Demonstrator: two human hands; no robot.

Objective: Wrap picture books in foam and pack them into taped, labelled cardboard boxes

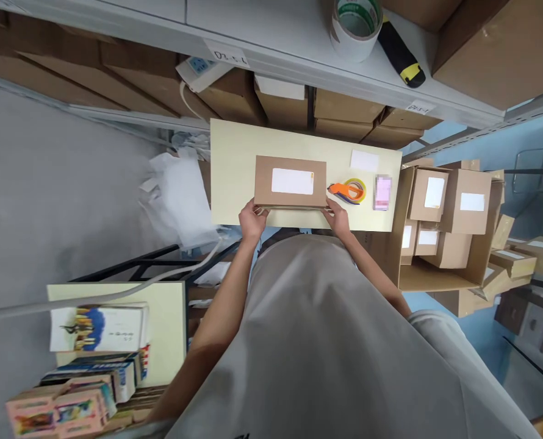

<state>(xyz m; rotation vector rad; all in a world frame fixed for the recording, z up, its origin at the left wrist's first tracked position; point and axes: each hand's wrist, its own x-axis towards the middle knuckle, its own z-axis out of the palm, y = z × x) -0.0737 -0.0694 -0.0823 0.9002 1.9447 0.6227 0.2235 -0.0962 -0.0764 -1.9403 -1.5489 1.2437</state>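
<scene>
A closed brown cardboard box [262, 183] rests on the pale yellow tabletop [232, 213], with a white label [292, 181] on its upper face. My left hand [252, 221] grips the near left corner of the box, and my right hand [336, 217] grips the near right corner. The fingers of both hands are partly hidden against the box's near side. Just right of the box lies an orange tape dispenser [350, 192] with a yellowish roll. Beyond it are a blank white paper slip [364, 160] and a pixelated pink rectangular item [382, 192].
To the right, a large open carton [436, 281] holds several labelled boxes. Overhead, a shelf [280, 36] carries a tape roll [354, 30] and a black-and-yellow cutter [399, 52]. White plastic bags [180, 201] hang at the table's left; books [97, 329] lie lower left beneath a cable [116, 297].
</scene>
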